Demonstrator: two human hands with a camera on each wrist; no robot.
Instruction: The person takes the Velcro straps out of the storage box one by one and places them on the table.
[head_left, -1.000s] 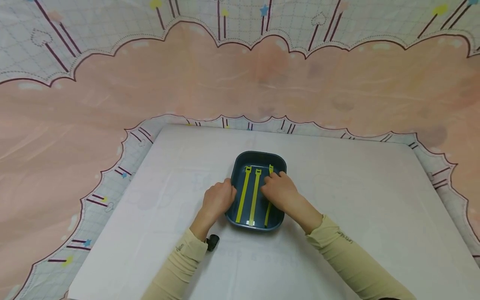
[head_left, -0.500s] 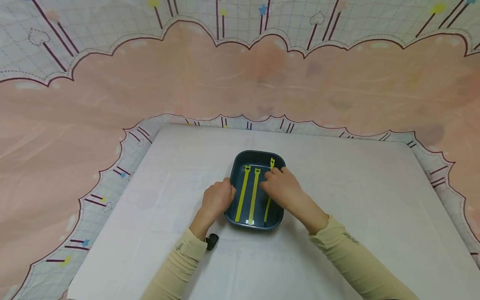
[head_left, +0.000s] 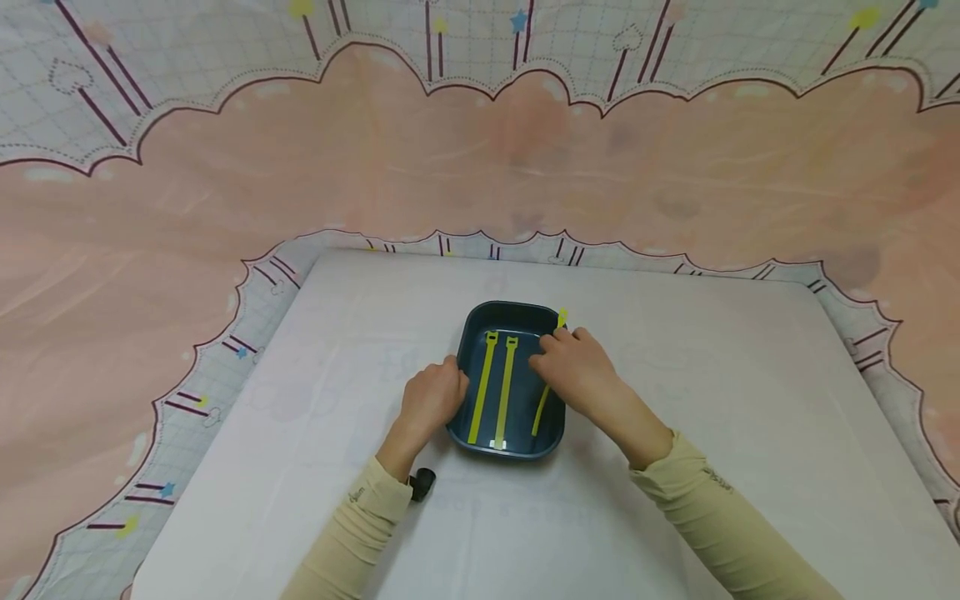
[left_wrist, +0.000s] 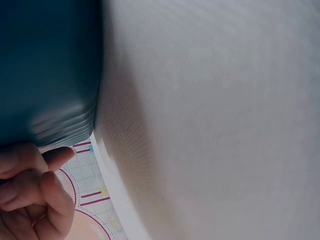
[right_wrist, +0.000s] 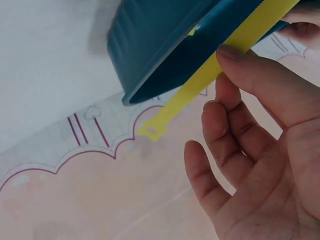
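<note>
A dark blue tray (head_left: 522, 417), rectangular with rounded corners, stands on the white table. My left hand (head_left: 433, 396) grips its left rim; in the left wrist view the curled fingers (left_wrist: 30, 182) are at the tray's edge. My right hand (head_left: 576, 371) pinches a yellow hook-and-loop cable tie (right_wrist: 192, 87) between thumb and index finger. That tie is raised at a slant, its slotted head past the tray's far right corner and its tail (head_left: 540, 415) still inside. Two more yellow cable ties (head_left: 482, 387) lie side by side on the tray's floor, slotted heads away from me.
The white tabletop (head_left: 735, 400) surrounds the tray on all sides. Behind and beside it hangs a patterned peach-and-white cloth (head_left: 420, 167). A small black device (head_left: 422, 484) sits at my left wrist.
My right hand has lifted the rightmost cable tie and carried it up and to the right, its head now beyond the tray's rim. My left hand has stayed at the tray's left rim.
</note>
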